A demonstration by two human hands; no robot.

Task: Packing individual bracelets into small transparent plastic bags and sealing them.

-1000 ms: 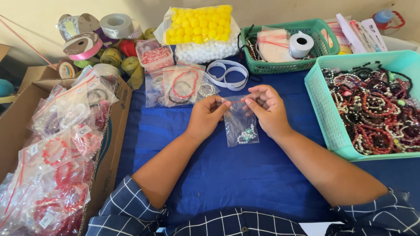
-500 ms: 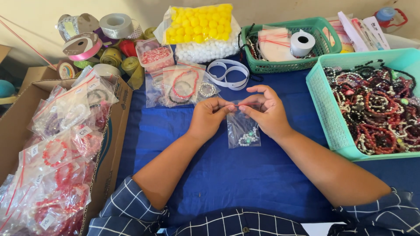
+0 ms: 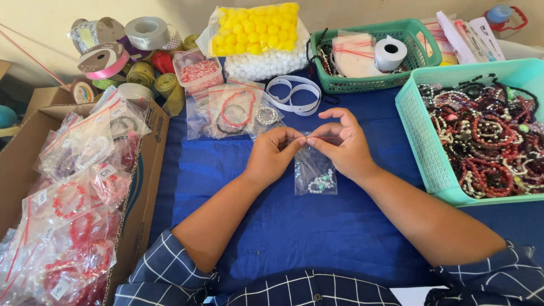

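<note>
Head view looks down on our two hands meeting over the bench, which is covered in a dark blue cloth (image 3: 226,187); our left hand (image 3: 273,156) and our right hand (image 3: 342,148) both pinch the top edge of a small clear plastic zip bag (image 3: 315,173), thumbs and forefingers closed on its rim, fingertips nearly touching each other; the bag hangs down from that grip and its lower part lies on the cloth; inside it, near the bottom, sits a bracelet of white and pale green beads (image 3: 319,183).

Just beyond our hands lie several more clear packets with bracelets (image 3: 238,110), one holding a red beaded ring; beside them rests a loop of white ribbon (image 3: 294,93); behind that stands a plastic bag of yellow and white pompoms (image 3: 258,42). To our right, near the right forearm, a turquoise plastic basket (image 3: 422,141) is heaped with loose beaded bracelets in red, black and white; farther back a green plastic basket (image 3: 368,82) carries a white tape roll (image 3: 390,52). To our left an open cardboard box (image 3: 144,187) is filled with bagged red and pink bracelets; behind it sit rolls of ribbon (image 3: 122,48) in silver, pink and olive. Our checked dark sleeves (image 3: 164,272) show at the bottom edge.
</note>
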